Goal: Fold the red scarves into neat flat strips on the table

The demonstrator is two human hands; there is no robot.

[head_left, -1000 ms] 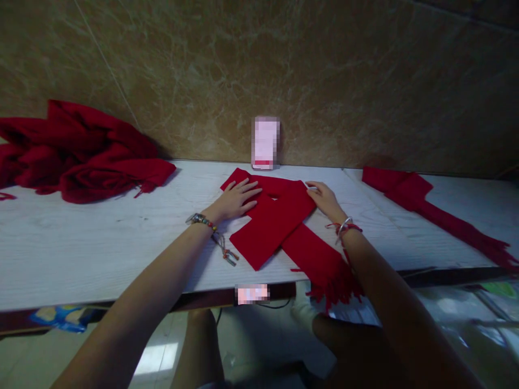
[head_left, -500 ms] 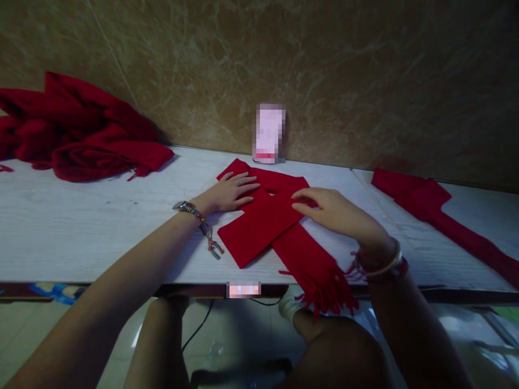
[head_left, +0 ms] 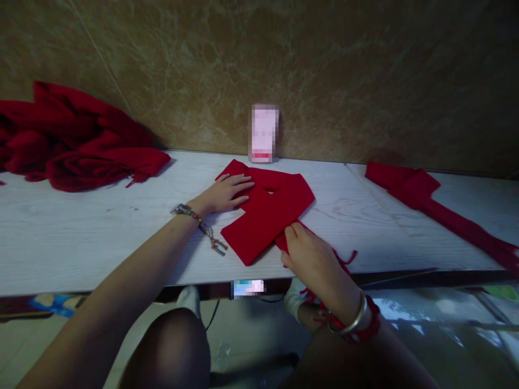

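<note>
Lettering I can read from here: none | pink upright panel [head_left: 264, 132]: pixelated, illegible | small lower panel [head_left: 247, 288]: pixelated, illegible | blue patterned item [head_left: 57, 303], lower left: too blurred for me to read

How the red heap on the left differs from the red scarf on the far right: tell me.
The heap is bulky and crumpled; the scarf lies flatter. The heap spreads wide, while the scarf trails off in a narrow, slanting strip. Both are red, show fringe and lie on the white tabletop.
</note>
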